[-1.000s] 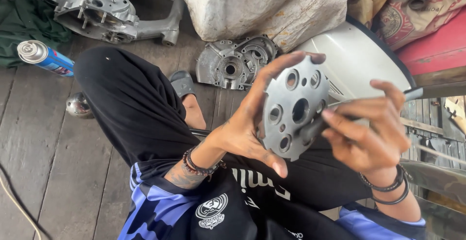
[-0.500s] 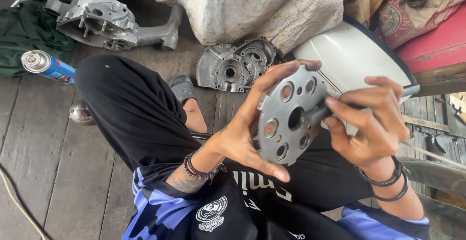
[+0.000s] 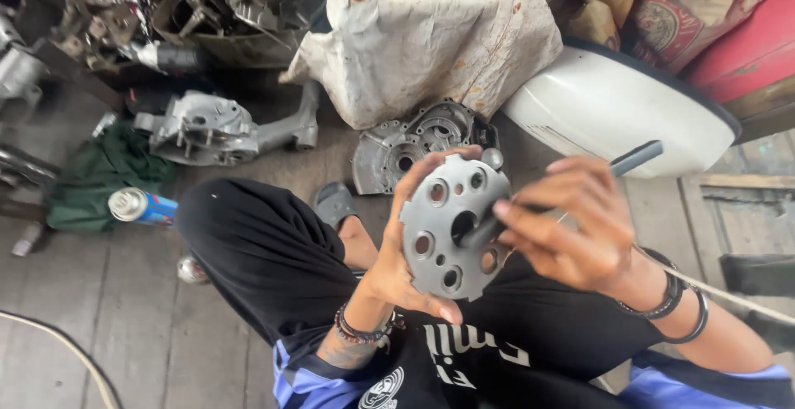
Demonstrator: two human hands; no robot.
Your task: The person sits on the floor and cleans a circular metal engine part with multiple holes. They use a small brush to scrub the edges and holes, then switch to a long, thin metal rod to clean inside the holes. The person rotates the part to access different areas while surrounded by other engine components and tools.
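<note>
Over the lap, left hand [image 3: 403,264] gripping grey disc [image 3: 451,227], right hand [image 3: 567,231] pinching tool [image 3: 633,159]

The view has tilted up — more engine clutter shows; metal disc [image 3: 453,227] sits lower-left.

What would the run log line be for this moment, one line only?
left hand: grips round grey metal plate at rim | right hand: holds grey tool, tip at plate's centre hole | behind: engine cover on wooden floor
</note>
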